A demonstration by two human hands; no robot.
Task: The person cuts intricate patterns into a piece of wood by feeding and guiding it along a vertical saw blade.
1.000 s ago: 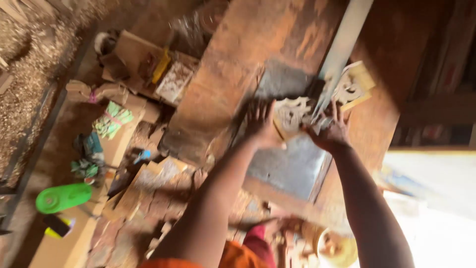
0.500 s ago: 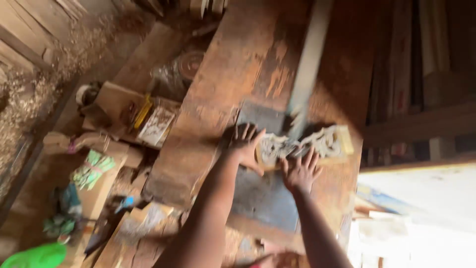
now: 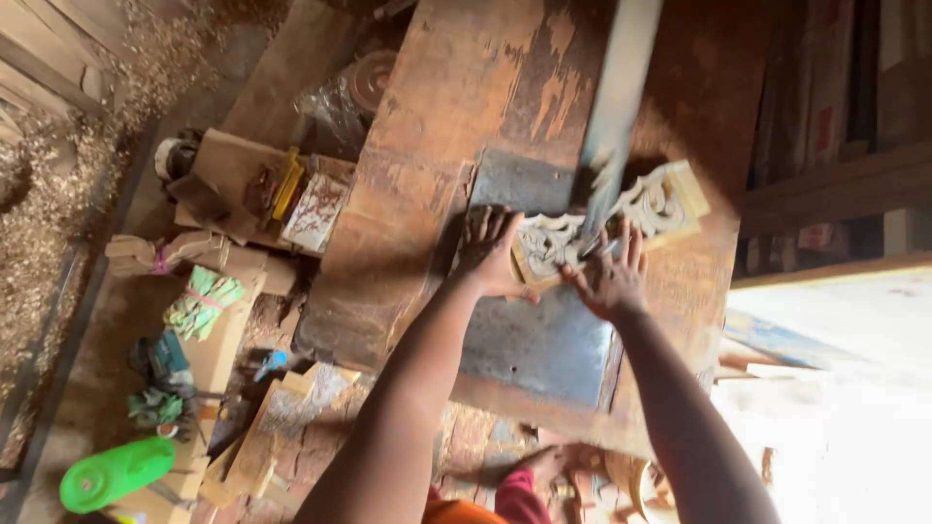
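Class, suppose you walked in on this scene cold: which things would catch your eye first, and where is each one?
First, the pale carved wood panel with scrollwork, lying on the worn brown workbench under a blurred grey arm of a machine. The left hand presses flat at its near end and the right hand beside it. Lower left, a bright green bottle lies among scrap wood.

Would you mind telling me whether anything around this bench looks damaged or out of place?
The wooden bench top has pale worn patches, and wood shavings litter the floor. Both hands press the carved panel, which lies askew.
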